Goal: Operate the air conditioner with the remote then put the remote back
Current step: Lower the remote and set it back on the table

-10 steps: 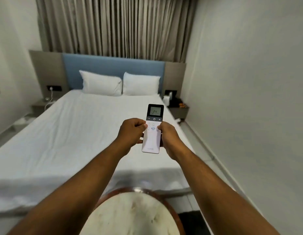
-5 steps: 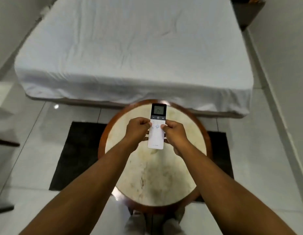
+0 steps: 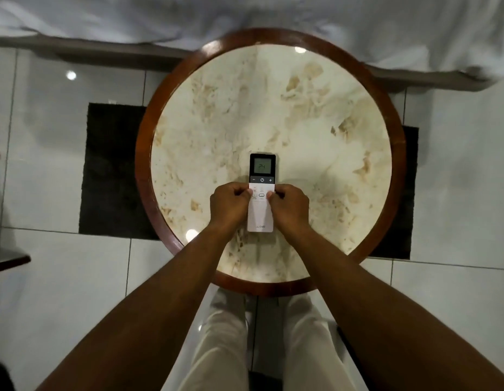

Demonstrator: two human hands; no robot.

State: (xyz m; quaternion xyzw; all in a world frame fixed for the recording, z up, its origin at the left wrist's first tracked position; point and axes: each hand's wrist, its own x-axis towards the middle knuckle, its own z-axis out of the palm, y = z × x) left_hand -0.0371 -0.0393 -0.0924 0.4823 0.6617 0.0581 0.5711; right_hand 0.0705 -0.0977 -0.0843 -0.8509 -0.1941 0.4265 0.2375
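A white remote [image 3: 261, 213] with a dark top and a display reading 24 is low over the round marble-topped table [image 3: 301, 131]; whether it touches the top I cannot tell. My left hand [image 3: 231, 206] grips its left edge and my right hand [image 3: 288, 207] grips its right edge, thumbs on the button area. The remote points away from me, toward the bed. The air conditioner is not in view.
The table has a reddish wooden rim [image 3: 143, 153] and stands on a dark rug [image 3: 112, 170] over glossy white tiles. The white bed's foot edge [image 3: 104, 21] runs along the top. My legs in light trousers [image 3: 225, 342] stand at the table's near edge.
The view has tipped from the bed and wall down to the table. Both hands have brought the remote down and closer to the tabletop, still gripping it.
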